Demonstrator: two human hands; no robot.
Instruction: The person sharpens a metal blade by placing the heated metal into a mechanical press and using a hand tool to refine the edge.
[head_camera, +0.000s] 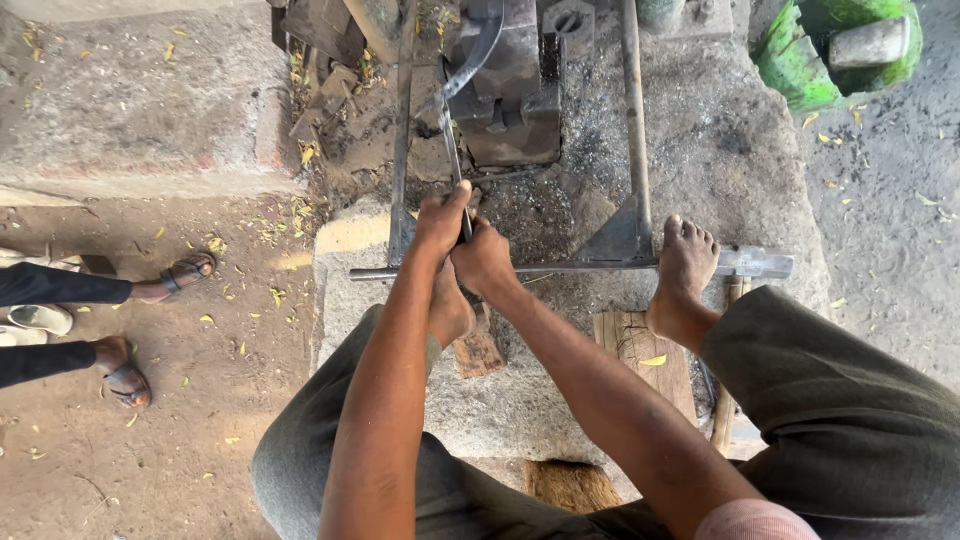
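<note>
While we look straight down at the stone slab:
left hand: fist wrapped tight round the rod, near the slab's front edge.
right hand: also clenched on the rod, touching the left hand, just below it.
rod: thin, runs from our fists up to the dark steel block at the slab's back edge.
bar: lies crosswise along the front edge; our right foot rests on it.
left foot: under our hands.
bystander: sandalled feet on the dirt, well apart, left.
</note>
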